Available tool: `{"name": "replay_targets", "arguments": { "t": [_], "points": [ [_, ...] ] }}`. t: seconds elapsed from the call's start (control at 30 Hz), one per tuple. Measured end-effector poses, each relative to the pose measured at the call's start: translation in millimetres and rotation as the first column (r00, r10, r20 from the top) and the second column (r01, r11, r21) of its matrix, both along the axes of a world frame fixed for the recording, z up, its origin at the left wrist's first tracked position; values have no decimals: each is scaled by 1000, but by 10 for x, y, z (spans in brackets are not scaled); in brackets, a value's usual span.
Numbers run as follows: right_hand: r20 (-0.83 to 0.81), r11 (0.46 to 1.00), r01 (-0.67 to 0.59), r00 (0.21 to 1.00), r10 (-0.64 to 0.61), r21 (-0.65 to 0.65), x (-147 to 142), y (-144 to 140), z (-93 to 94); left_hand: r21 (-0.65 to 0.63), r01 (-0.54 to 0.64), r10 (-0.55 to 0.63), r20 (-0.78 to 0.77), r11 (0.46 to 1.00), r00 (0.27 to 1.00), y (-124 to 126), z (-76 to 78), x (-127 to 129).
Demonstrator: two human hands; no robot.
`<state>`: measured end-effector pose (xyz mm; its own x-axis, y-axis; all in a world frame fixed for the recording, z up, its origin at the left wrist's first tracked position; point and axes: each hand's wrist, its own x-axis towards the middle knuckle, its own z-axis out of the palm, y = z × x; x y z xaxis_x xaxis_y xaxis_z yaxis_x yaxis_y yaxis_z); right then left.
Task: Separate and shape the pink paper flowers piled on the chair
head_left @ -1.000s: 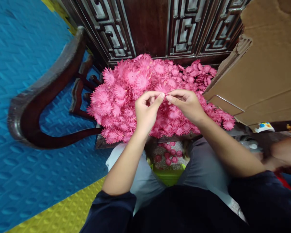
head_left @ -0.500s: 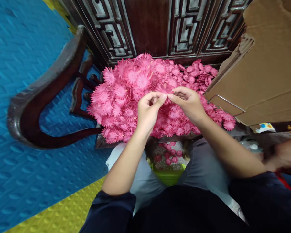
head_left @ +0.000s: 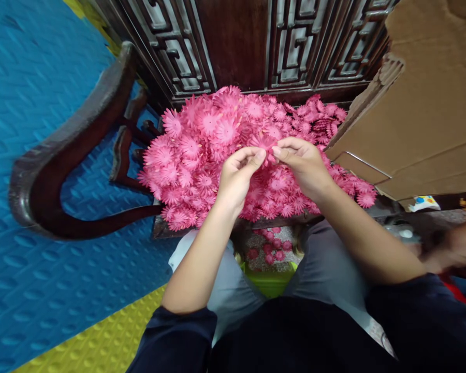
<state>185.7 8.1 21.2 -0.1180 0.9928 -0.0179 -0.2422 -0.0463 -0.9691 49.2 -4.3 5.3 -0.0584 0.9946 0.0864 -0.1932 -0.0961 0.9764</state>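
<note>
Between my two hands is a pink artificial flower [head_left: 264,143], held just above a big heap of similar pink flowers [head_left: 190,150]. My left hand [head_left: 238,168] pinches the flower's near left edge between thumb and forefinger. From the other side, my right hand [head_left: 305,163] has thumb and forefinger closed at its right edge. The fingertips of both hands cover part of the petals. The heap spreads under and around both hands on a dark wooden seat.
A curved wooden armrest [head_left: 39,181] stands at left, a carved wooden backrest [head_left: 233,46] behind. A torn cardboard box [head_left: 423,114] is at right. Loose flowers [head_left: 274,243] lie on the floor beyond a green stool [head_left: 270,282]. Another person's blurred arm [head_left: 458,246] shows at right.
My right fingertips have moved slightly right, away from the left ones, so more of the flower shows between them. The heap looks the same.
</note>
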Motion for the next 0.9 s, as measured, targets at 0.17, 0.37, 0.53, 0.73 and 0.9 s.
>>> {"name": "replay_targets", "arguments": {
  "t": [0.17,0.37,0.53,0.73,0.9],
  "points": [
    [37,998,0,999,-2,65,3,-18,3,43,-28,30,-42,999,999,-21,37,2],
    [40,998,-8,999,6,55,-11,-35,3,38,19,-19,3,999,1000,-9,12,-18],
    [86,996,-8,996,0,88,-2,-29,-7,-9,79,-79,8,997,997,9,9,-32],
    [4,998,-28,1000,27,51,28,-8,-12,-57,129,-126,51,990,991,21,11,-39],
    [-27,998,-31,999,29,-51,41,15,-22,-19,48,-47,56,999,997,18,3,-30]
  ]
}}
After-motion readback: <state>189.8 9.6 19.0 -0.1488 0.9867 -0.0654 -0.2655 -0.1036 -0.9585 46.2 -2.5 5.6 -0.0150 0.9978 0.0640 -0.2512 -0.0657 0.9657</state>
